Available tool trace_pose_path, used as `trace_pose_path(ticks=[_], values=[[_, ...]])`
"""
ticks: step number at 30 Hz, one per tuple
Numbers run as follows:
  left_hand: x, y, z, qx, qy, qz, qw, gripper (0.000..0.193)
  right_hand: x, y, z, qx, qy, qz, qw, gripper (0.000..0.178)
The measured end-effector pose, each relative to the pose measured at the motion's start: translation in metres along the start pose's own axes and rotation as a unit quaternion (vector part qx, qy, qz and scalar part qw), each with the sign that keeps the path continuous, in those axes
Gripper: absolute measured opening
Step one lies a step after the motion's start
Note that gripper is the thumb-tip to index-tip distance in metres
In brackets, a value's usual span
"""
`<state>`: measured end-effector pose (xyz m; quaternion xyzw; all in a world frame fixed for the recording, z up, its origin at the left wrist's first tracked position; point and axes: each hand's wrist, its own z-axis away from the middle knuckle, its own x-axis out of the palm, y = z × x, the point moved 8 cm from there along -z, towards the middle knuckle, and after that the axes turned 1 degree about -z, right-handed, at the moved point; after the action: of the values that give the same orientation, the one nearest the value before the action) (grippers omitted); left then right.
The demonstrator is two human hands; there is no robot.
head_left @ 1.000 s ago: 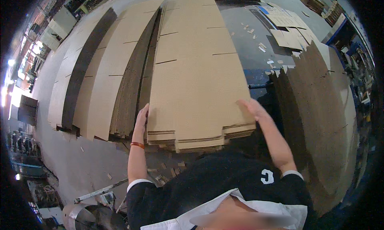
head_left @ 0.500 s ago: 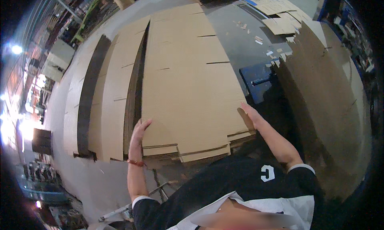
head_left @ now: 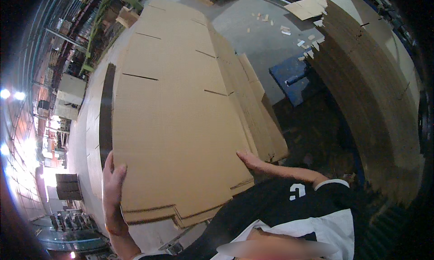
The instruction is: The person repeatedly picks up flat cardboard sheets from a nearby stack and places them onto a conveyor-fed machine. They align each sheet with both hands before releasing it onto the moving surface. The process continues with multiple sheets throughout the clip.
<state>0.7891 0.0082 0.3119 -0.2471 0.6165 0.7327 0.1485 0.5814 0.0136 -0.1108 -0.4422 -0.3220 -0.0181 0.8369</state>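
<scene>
A thin stack of large brown cardboard sheets, slotted along the sides and notched at the near end, is held between my two hands. My left hand grips its left edge, thumb on top. My right hand holds the right edge near the close corner; its thumb shows on top while the other fingers are hidden at the side or beneath. Along the right side of the held stack more cardboard shows lower down. Close by on the left stands a cardboard pile, partly covered by the held sheets.
A tall curved-looking cardboard stack stands at the right. Between it and the held sheets lies a blue metal plate with a short bar. Cardboard scraps litter the grey floor. At lower left is blue machinery.
The cardboard sheets have shifted left and toward me with both hands, now covering part of the left piles. Cardboard lower down has come into sight at their right side.
</scene>
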Motion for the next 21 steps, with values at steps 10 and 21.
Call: trace_pose_path(ticks=[10, 21], values=[[0.036, 0.026, 0.025, 0.033, 0.053, -0.075, 0.995, 0.083, -0.001, -0.032, -0.026, -0.024, -0.066, 0.193, 0.979, 0.059], [0.108, 0.007, 0.027, 0.202, -0.075, 0.108, 0.97, 0.102, 0.031, -0.308, 0.029, -0.144, 0.01, 0.218, 0.965, 0.064]])
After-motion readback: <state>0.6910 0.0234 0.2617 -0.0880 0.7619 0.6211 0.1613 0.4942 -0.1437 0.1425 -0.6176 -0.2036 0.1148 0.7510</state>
